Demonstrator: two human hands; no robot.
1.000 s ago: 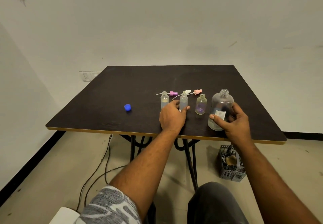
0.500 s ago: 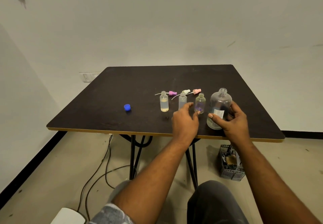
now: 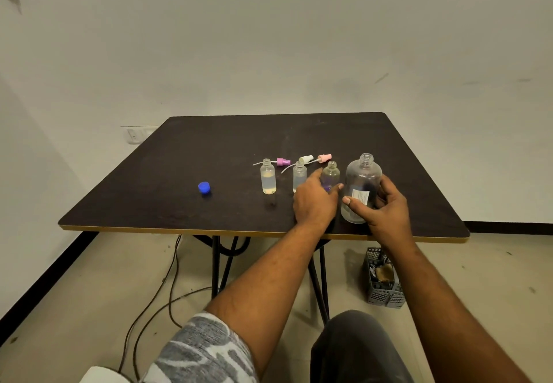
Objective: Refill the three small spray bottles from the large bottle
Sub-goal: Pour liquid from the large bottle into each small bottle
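- My left hand (image 3: 314, 200) has crossed over from the middle small clear bottle (image 3: 299, 174) to the right-most small clear bottle (image 3: 330, 173), just right of the frame's centre. Its fingers and thumb now curl round that bottle's lower half.
- My right hand (image 3: 384, 207) has stayed put. It grips the large clear plastic bottle (image 3: 363, 177) with the white label, thumb across the front. The bottle stands upright and uncapped, just beside my left thumb.
- I take this to mean the third fill comes next. The left-most small clear bottle (image 3: 268, 177) holds yellowish liquid well up its body, and the middle one looks filled too. The one I hold seems nearly empty, with only a purplish tint.
- The large bottle shows just a little liquid at its base, so it may run short.
- Behind the row lie the purple spray head (image 3: 283, 161), white spray head (image 3: 306, 159) and pink spray head (image 3: 324, 158), none screwed back on. The round blue cap (image 3: 204, 187) sits left of centre, well apart.
- All of this rests on the dark brown square surface (image 3: 209, 149), which has a pale edge band and black legs.
- The walls are off-white, with a switch plate (image 3: 136, 135) at middle left. A grey plastic basket (image 3: 384, 290) stands on the floor at lower right, and dark cables (image 3: 170, 278) trail at lower left.
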